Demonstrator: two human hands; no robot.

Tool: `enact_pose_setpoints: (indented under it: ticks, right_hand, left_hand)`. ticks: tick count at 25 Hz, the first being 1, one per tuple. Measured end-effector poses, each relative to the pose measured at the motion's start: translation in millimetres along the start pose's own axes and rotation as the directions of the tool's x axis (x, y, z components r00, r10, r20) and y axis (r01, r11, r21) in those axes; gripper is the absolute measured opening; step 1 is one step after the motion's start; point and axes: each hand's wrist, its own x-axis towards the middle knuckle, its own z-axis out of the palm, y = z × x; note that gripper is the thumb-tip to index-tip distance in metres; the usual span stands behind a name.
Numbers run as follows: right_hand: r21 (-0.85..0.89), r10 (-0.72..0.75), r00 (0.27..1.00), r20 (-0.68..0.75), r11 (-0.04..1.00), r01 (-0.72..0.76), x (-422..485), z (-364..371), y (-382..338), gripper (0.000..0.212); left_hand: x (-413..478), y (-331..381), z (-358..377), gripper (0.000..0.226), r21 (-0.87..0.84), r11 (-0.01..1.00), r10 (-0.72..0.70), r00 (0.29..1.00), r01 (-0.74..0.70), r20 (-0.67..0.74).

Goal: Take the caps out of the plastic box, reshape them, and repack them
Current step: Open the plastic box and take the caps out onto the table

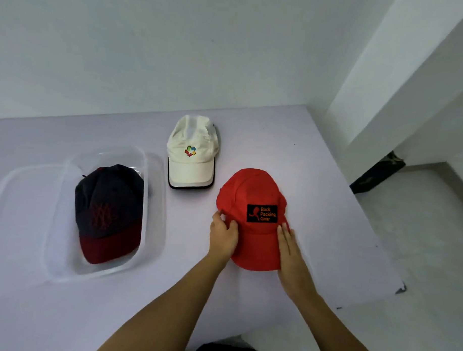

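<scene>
Caps are numbering three: our left hand (223, 235) is pinching the red cap (253, 192), right hand (288, 248) pressing flat on it; white cap (192, 147) beyond, navy cap (109, 197) leftward in one plastic box (154, 212).

A pale lilac table (317, 157) stands with its far edge against the wall. Four things lie on it. A clear plastic box (155, 225) sits at the left, and a clear lid (19, 194) lies flat on the box's left side, their edges meeting. A white cap (190, 158) sits upright just right of the box, brim toward the near edge. A red cap (253, 192) sits nearer and further right, apart from the white one.
</scene>
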Motion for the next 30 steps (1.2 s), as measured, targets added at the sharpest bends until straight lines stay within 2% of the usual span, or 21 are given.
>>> enact_pose_setpoints:
  ticks: [1, 4, 6, 9, 12, 14, 17, 20, 24, 27, 30]
  right_hand:
    - [0.001, 0.000, 0.999, 0.032, 1.000, 0.000, 1.3, 1.1, 7.6, 0.110]
    - [-0.052, 0.048, 0.984, 0.171, 0.998, -0.039, 16.0, 0.2, 29.2, 0.086]
    - [-0.073, 0.074, 0.966, 0.248, 0.996, -0.058, 25.4, -4.1, 37.4, 0.079]
    - [-0.105, 0.091, 0.951, 0.294, 0.993, -0.063, 38.2, -8.0, 45.1, 0.079]
    - [-0.118, 0.132, 0.911, 0.392, 0.989, -0.092, 43.1, -12.1, 45.2, 0.090]
    - [-0.116, 0.144, 0.906, 0.399, 0.988, -0.106, 42.1, -16.3, 40.2, 0.094]
    - [-0.087, 0.087, 0.956, 0.282, 0.994, -0.064, 46.2, -22.5, 15.5, 0.097]
    - [-0.002, -0.029, 0.990, 0.139, 1.000, 0.030, 65.3, -20.0, -39.0, 0.089]
    - [0.065, -0.235, 0.966, 0.108, 0.971, 0.229, 93.6, 9.5, -138.7, 0.066]
    - [0.146, -0.358, 0.916, 0.181, 0.931, 0.335, 100.1, 41.8, -208.0, 0.055]
    - [0.155, -0.462, 0.839, 0.288, 0.887, 0.435, 100.3, 76.8, -267.4, 0.054]
  left_hand:
    - [1.5, -4.1, 6.6, 0.054, 0.024, 1.000, 0.015, 1.000, -0.015, -0.007]
    - [12.3, -7.7, 28.5, 0.061, 0.174, 0.983, 0.052, 0.998, -0.055, 0.021]
    - [18.3, -6.8, 40.5, 0.062, 0.277, 0.957, 0.076, 0.996, -0.088, 0.054]
    - [27.8, -9.4, 53.8, 0.059, 0.399, 0.904, 0.127, 0.987, -0.154, 0.094]
    - [29.9, -11.0, 57.7, 0.063, 0.496, 0.851, 0.099, 0.981, -0.172, 0.170]
    - [26.6, -7.8, 48.2, 0.063, 0.501, 0.845, 0.109, 0.977, -0.188, 0.181]
    - [17.0, 12.3, 18.0, 0.056, 0.426, 0.854, 0.262, 0.954, -0.299, 0.143]
    - [8.2, 38.8, -32.8, 0.051, 0.343, 0.857, 0.396, 0.917, -0.385, 0.040]
    - [3.9, 45.0, -131.7, 0.049, 0.310, 0.885, 0.418, 0.887, -0.347, -0.199]
    - [3.0, 24.5, -202.9, 0.049, 0.299, 0.922, 0.346, 0.868, -0.245, -0.355]
    - [6.5, -9.8, -258.7, 0.045, 0.237, 0.970, 0.153, 0.893, -0.054, -0.424]
